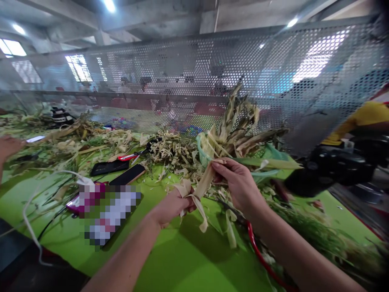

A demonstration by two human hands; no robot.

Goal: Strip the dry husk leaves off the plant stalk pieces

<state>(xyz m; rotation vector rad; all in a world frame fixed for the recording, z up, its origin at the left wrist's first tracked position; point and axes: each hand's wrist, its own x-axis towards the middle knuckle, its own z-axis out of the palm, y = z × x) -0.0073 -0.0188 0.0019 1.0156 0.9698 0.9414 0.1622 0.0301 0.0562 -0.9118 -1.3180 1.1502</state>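
My left hand (pixel 172 207) is closed round the lower end of a pale dried leaf strip (pixel 203 187), whose loose tail curls down below it. My right hand (pixel 238 182) pinches the upper end of the same strip with its fingers together. Both hands hover over a bright green table cover (pixel 179 259). Just behind them stands a green bag (pixel 267 156) stuffed with dried husks and leaves (pixel 235 125).
Heaps of dried leaves (pixel 75 138) cover the back of the table. Red-handled scissors (pixel 136 154), two dark phones (pixel 121 172) and a white cable (pixel 30 227) lie at the left. A red loop (pixel 258 255) lies under my right forearm. Another person's hand (pixel 9 146) shows far left; a perforated metal screen (pixel 197 77) stands behind.
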